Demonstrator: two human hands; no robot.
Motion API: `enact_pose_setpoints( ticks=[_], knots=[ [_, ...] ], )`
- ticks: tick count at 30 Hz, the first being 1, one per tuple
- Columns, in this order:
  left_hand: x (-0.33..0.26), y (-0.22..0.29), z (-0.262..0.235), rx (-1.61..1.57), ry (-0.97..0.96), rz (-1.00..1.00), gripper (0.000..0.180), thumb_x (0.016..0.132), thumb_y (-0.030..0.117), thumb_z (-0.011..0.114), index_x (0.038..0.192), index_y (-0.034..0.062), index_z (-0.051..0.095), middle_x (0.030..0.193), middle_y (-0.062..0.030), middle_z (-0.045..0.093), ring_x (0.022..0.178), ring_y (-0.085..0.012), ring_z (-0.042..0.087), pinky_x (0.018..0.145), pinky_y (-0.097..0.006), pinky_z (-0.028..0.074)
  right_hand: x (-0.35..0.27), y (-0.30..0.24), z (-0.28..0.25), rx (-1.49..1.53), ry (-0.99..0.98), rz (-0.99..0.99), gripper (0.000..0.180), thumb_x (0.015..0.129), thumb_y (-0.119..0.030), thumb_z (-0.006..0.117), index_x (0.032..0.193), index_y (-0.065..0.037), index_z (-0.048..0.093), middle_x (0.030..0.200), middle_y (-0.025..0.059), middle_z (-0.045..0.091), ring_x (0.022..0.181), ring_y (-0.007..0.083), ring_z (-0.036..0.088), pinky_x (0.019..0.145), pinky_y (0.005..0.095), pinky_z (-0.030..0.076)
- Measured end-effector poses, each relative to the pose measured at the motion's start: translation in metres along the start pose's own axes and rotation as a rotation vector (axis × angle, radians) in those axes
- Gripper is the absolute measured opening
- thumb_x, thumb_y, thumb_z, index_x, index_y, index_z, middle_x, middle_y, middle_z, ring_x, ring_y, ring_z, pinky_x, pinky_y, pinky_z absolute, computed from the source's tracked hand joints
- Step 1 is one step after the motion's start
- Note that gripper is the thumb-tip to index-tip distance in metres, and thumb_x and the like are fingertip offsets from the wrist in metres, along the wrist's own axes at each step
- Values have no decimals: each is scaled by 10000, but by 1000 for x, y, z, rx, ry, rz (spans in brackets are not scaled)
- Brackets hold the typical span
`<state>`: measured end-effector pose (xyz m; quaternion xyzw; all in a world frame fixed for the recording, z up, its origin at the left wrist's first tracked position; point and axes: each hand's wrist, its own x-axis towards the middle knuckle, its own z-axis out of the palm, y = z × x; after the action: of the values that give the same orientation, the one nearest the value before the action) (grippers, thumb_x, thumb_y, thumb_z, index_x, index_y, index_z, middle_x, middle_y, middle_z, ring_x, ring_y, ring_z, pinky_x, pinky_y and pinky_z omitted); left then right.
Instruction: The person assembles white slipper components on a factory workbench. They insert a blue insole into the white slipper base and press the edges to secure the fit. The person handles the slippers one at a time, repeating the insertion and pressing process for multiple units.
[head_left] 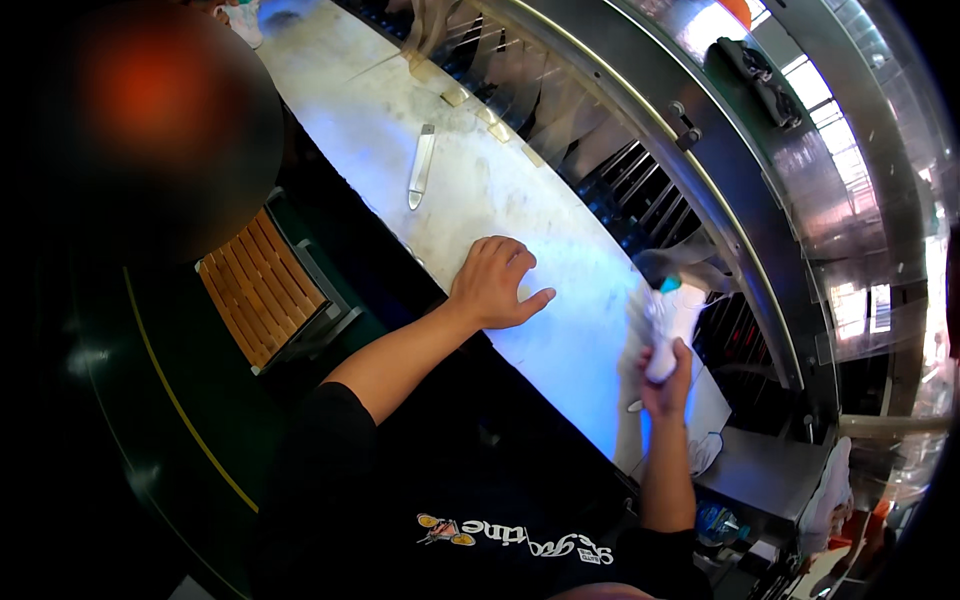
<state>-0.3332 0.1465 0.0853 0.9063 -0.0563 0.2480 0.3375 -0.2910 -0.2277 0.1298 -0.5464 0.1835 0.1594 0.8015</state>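
Note:
My left hand [495,283] rests on the near edge of the pale worktable [385,130], its fingers spread and nothing in them. Over the table's right part, my right hand [668,382] grips a white shoe [672,322] by one end, thumb on its side. A teal patch shows at the shoe's far end, close to the clear curtain strips. Farther left on the table lies a slim whitish tool [421,167], perhaps a cutter. Beside my right hand is a small pale piece [636,406], too small to name.
Along the table's far side runs a metal machine frame [720,200] with clear hanging strips [530,60] and dark bars [645,185] behind. A slatted wooden stool [262,290] stands at left. Another white shoe [706,453] lies at right, near a plastic bottle [718,522].

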Motion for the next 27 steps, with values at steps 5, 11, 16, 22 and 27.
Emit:
enact_pose_setpoints(
  ticks=[5,11,16,22,27],
  knots=[
    [-21,25,4,-302,24,52,777,837,417,896,1453,60,585,1441,-215,603,1355,-445,552,1180,-538,429,-14,82,59,-667,-15,-217,460,1131,-426,569,1328,-15,626,1042,140,704,896,288,700,790,422,576],
    [-41,58,36,-235,-92,-6,829,842,401,893,1507,47,547,1509,-258,507,1358,-463,515,1108,-546,451,-30,30,12,-1576,260,-964,420,1002,-247,720,1305,43,702,1227,273,711,1191,454,652,1098,528,495],
    [29,50,21,-3,196,87,759,811,413,904,1424,75,611,1452,-237,503,1279,-431,517,1029,-581,453,-61,48,-88,-1820,206,-877,483,1034,-198,624,1436,69,618,1456,322,629,1393,549,544,1262,576,369],
    [57,29,15,-103,-564,17,633,825,581,871,1149,69,692,1138,-166,732,1088,-380,694,981,-495,522,-93,-12,-78,-1845,95,-295,482,982,-145,657,1397,99,623,1335,307,698,1273,515,644,1172,542,479],
    [19,14,-1,-113,-348,-125,606,835,535,885,1105,25,700,1091,-191,723,1032,-413,686,923,-514,524,-46,-82,90,-1530,-95,-1308,460,921,-54,784,1357,27,664,1295,260,704,1144,425,716,984,457,592]
  ],
)
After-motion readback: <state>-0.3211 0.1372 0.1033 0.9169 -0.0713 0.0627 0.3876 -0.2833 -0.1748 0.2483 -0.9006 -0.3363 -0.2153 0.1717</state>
